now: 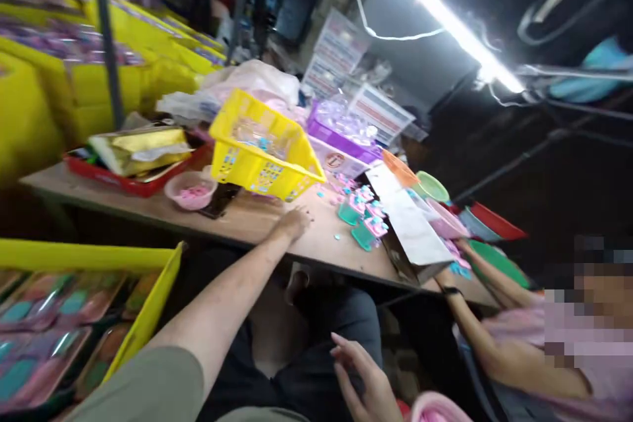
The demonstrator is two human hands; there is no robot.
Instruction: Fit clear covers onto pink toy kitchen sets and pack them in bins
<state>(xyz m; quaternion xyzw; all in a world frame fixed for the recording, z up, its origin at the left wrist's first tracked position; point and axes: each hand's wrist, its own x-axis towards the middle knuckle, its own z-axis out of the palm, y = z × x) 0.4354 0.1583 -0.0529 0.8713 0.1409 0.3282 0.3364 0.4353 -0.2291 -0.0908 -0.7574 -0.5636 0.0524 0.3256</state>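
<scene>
My left hand (293, 224) reaches out to the wooden table (252, 219) and rests at its surface, just in front of a yellow basket (264, 175). Its fingers are small and blurred, so their grip is unclear; tiny bits lie by the fingertips. To the right of it stand several small teal-and-pink plastic pieces (368, 232) in a cluster. Low in the view, my right hand (363, 376) hangs above my lap with fingers apart and nothing in them. Close beside it is a pink tub (438, 409) with pink contents, cut off by the frame's bottom edge.
On the table are a pink bowl (190, 190), a red tray (133, 181) and a purple basket (341, 135). A white-topped box (413, 217) divides off a co-worker (524, 336), whose hands are among coloured bowls. A yellow crate (168, 290) of packaged sets stands left.
</scene>
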